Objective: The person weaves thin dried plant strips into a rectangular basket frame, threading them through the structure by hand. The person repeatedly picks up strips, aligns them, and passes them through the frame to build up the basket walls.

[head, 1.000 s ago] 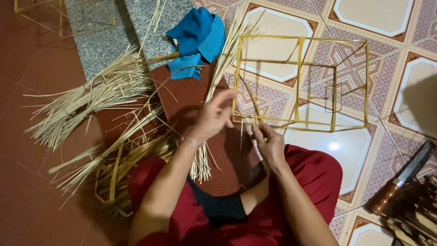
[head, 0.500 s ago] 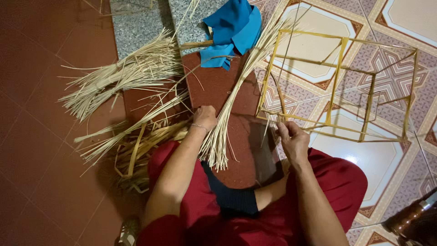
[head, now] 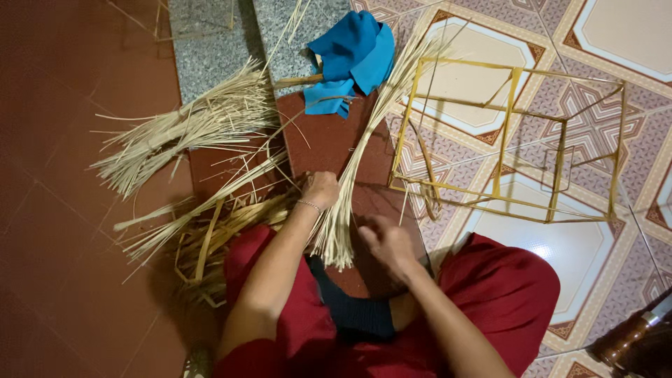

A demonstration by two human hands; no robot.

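My left hand rests on a long bundle of thin pale bamboo strips that runs from my lap up toward the blue cloth. My right hand is blurred beside the bundle's lower end, fingers loosely curled; I cannot tell whether it holds a strip. A yellow bamboo frame shaped like a box stands on the patterned tile floor just right of both hands. I sit with red trousers under my arms.
Another spread bundle of strips lies at the left on a grey stone step. Loose strips pile by my left knee. A crumpled blue cloth lies at the top. A dark wooden object is at bottom right.
My left hand has come to the long bundle and settled on it. My right hand dropped from the frame's edge toward the bundle's lower end. The view shifted left.
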